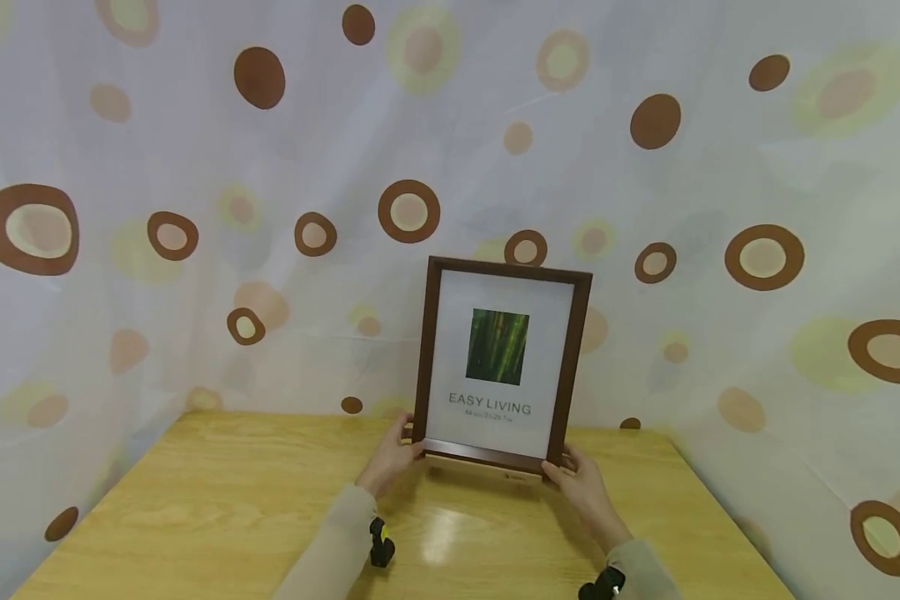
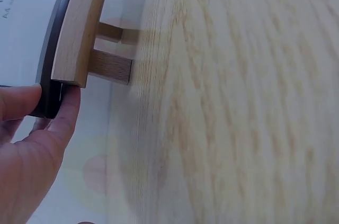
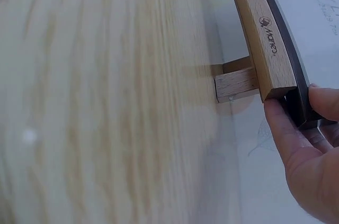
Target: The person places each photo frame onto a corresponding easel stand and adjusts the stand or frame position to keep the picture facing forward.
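Observation:
A dark brown picture frame (image 1: 432,350) stands upright, leaning slightly back, with a green bamboo picture and the words EASY LIVING on its white sheet. Its bottom edge rests on the ledge of a small wooden easel (image 3: 269,49), whose short feet stand on the table. My left hand (image 1: 392,457) grips the frame's lower left corner, thumb in front and fingers behind and below. At the lower right corner my right hand (image 1: 579,483) pinches the frame the same way. In both wrist views a fingertip reaches the end of the easel's ledge. Most of the easel is hidden behind the frame.
The wooden table (image 1: 232,492) has light yellow grain and runs back to a pale curtain (image 1: 330,150) with brown and yellow circles. This curtain also hangs along the left and right sides. Black wrist cameras sit on both sleeves.

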`<action>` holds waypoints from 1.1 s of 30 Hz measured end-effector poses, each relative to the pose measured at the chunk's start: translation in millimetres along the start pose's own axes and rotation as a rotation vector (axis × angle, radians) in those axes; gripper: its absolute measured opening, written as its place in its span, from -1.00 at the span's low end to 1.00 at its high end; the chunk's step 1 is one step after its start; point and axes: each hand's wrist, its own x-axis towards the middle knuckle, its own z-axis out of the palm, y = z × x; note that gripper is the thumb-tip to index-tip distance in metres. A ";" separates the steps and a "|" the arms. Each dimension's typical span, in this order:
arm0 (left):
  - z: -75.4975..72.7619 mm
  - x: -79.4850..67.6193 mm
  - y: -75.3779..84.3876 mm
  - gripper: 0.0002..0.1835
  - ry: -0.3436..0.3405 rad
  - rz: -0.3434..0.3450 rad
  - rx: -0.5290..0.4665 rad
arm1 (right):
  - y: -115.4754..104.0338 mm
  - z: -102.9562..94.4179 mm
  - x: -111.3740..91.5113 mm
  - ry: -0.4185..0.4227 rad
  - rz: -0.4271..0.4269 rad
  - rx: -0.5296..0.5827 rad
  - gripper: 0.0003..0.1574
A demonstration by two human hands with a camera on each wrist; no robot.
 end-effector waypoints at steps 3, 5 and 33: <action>-2.0 -1.4 0.6 -0.58 0.005 0.013 0.030 | 0.8 1.0 2.3 -0.001 -0.008 0.025 -0.37; -3.6 -2.7 -0.3 -0.59 0.006 0.010 0.048 | 1.4 1.3 3.3 -0.010 -0.011 0.034 -0.37; -26.1 -16.9 -2.8 -0.53 0.002 -0.014 -0.015 | 3.9 17.6 13.5 -0.059 -0.026 0.034 -0.32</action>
